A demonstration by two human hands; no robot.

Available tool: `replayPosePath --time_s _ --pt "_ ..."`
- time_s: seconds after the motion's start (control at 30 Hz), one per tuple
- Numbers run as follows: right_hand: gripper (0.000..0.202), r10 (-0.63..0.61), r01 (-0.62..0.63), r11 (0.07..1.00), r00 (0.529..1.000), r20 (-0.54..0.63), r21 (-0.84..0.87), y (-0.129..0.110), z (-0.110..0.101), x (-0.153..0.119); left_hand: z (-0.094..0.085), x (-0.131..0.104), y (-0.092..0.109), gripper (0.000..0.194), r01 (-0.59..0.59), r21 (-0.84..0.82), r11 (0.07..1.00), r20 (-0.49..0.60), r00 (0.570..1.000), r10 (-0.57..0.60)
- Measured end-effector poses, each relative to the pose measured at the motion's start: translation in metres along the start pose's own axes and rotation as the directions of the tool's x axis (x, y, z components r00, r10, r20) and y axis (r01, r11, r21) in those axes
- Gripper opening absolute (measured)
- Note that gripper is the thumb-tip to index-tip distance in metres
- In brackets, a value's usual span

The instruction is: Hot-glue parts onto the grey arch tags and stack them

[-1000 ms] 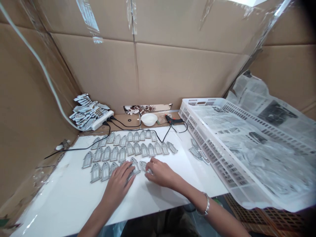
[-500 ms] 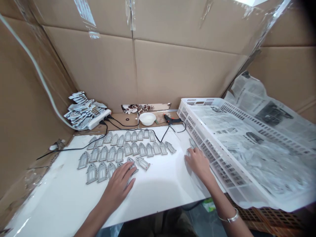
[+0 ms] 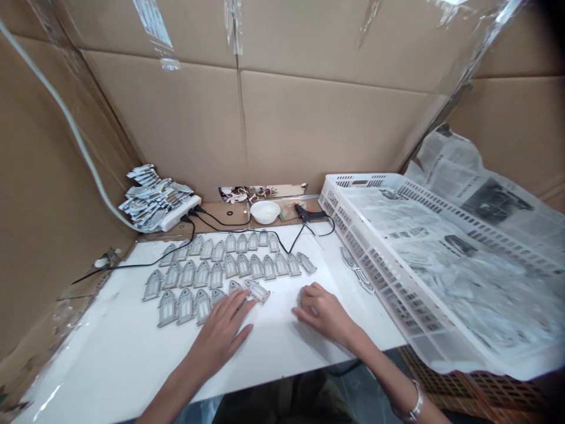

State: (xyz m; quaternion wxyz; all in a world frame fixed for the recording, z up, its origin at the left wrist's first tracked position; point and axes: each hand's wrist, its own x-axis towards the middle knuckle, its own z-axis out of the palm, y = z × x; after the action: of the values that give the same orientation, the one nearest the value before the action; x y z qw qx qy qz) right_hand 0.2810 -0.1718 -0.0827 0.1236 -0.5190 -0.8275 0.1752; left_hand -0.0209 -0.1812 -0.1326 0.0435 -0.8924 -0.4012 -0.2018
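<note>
Several flat grey lantern-shaped pieces (image 3: 188, 274) lie in rows on the white tabletop (image 3: 273, 341). My left hand (image 3: 223, 327) rests over the right end of the front row, fingers stretched out and touching the pieces there; it partly hides them. One tilted lantern-shaped piece (image 3: 258, 291) lies just beyond its fingertips. My right hand (image 3: 324, 315) is over the bare tabletop right of the rows, its fingers curled together around a small grey piece, mostly hidden. Two loose grey pieces (image 3: 364, 280) lie by the basket.
A white plastic basket (image 3: 388, 282) lined with newspaper holds plastic-wrapped things on the right. At the back are a glue gun (image 3: 309, 214), a white bowl (image 3: 265, 212) and a power strip (image 3: 180, 213) with black cords. Stacked pieces (image 3: 154, 197) fill the left corner. Cardboard walls surround the table.
My right hand has moved left, away from the basket, uncovering the loose pieces there; its fingers are now curled. My left hand has shifted slightly right along the front row.
</note>
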Motion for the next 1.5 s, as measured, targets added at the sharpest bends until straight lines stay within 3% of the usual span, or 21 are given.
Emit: replayPosePath --time_s 0.1,0.2,0.27,0.33,0.43,0.53,0.63,0.73,0.83,0.9,0.97,1.07,1.13,1.2,1.27,1.37,1.43,1.5 --pt "0.039 -0.167 0.165 0.984 0.986 0.015 0.071 -0.003 0.001 0.011 0.002 0.010 0.008 0.046 -0.072 -0.013 0.997 0.031 0.997 0.073" --pt "0.033 -0.188 0.197 0.977 0.976 -0.115 0.076 0.010 -0.005 0.018 0.005 0.016 0.010 0.042 -0.116 -0.025 0.993 0.050 0.992 0.117" --pt "0.031 -0.050 0.050 0.999 0.967 -0.250 -0.006 0.029 -0.014 0.018 0.005 0.017 0.010 0.038 -0.116 -0.039 0.993 0.050 0.992 0.118" --pt "0.029 0.180 -0.237 0.964 0.915 -0.361 -0.121 0.052 -0.023 0.017 0.003 0.016 0.009 0.036 -0.103 -0.057 0.993 0.039 0.994 0.106" --pt "0.027 0.482 -0.599 0.745 0.788 -0.383 -0.295 0.083 -0.032 0.016 -0.001 0.017 0.010 0.033 -0.092 -0.091 0.992 0.020 0.995 0.094" --pt "0.035 0.591 -0.686 0.618 0.727 -0.349 -0.384 0.097 -0.032 0.020 -0.002 0.019 0.011 0.030 -0.082 -0.124 0.989 0.008 0.996 0.084" --pt "0.037 0.606 -0.696 0.614 0.718 -0.342 -0.373 0.099 -0.028 0.025 -0.002 0.019 0.012 0.028 -0.065 -0.154 0.986 0.009 0.998 0.067" --pt "0.028 0.565 -0.652 0.703 0.755 -0.333 -0.285 0.103 -0.026 0.025 -0.003 0.019 0.011 0.027 -0.048 -0.177 0.983 0.023 0.998 0.053" --pt "0.024 0.418 -0.463 0.873 0.871 -0.257 -0.151 0.109 -0.026 0.022 -0.004 0.019 0.011 0.027 -0.038 -0.182 0.983 0.022 0.999 0.043" --pt "0.033 0.338 -0.367 0.924 0.915 -0.222 -0.106 0.108 -0.026 0.020 -0.004 0.019 0.011 0.026 -0.041 -0.182 0.982 0.022 0.999 0.045" --pt "0.040 0.395 -0.424 0.896 0.897 -0.200 -0.134 0.100 -0.026 0.019 -0.005 0.018 0.011 0.026 -0.048 -0.178 0.983 0.021 0.998 0.053" --pt "0.045 0.595 -0.611 0.739 0.790 -0.150 -0.283 0.074 -0.026 0.017 -0.005 0.018 0.013 0.027 -0.051 -0.153 0.987 0.004 0.999 0.052" --pt "0.048 0.649 -0.646 0.679 0.750 -0.125 -0.350 0.055 -0.028 0.013 -0.004 0.020 0.016 0.029 -0.062 -0.131 0.989 -0.015 0.998 0.060" --pt "0.047 0.635 -0.617 0.709 0.769 -0.071 -0.342 0.042 -0.033 0.007 -0.001 0.024 0.022 0.034 -0.102 -0.115 0.988 -0.011 0.995 0.101" --pt "0.039 0.568 -0.544 0.785 0.823 -0.008 -0.295 0.039 -0.040 -0.004 0.001 0.033 0.030 0.039 -0.163 -0.102 0.981 0.035 0.985 0.167" --pt "0.026 0.334 -0.305 0.931 0.934 0.131 -0.199 0.054 -0.052 -0.024 0.005 0.049 0.040 0.048 -0.224 -0.080 0.971 0.124 0.965 0.233" --pt "0.040 0.215 -0.197 0.975 0.948 0.235 -0.100 0.068 -0.057 -0.035 0.006 0.059 0.044 0.052 -0.238 -0.088 0.967 0.162 0.955 0.250" --pt "0.047 0.188 -0.180 0.982 0.944 0.272 -0.055 0.077 -0.057 -0.042 0.007 0.065 0.045 0.051 -0.238 -0.110 0.965 0.188 0.948 0.255"
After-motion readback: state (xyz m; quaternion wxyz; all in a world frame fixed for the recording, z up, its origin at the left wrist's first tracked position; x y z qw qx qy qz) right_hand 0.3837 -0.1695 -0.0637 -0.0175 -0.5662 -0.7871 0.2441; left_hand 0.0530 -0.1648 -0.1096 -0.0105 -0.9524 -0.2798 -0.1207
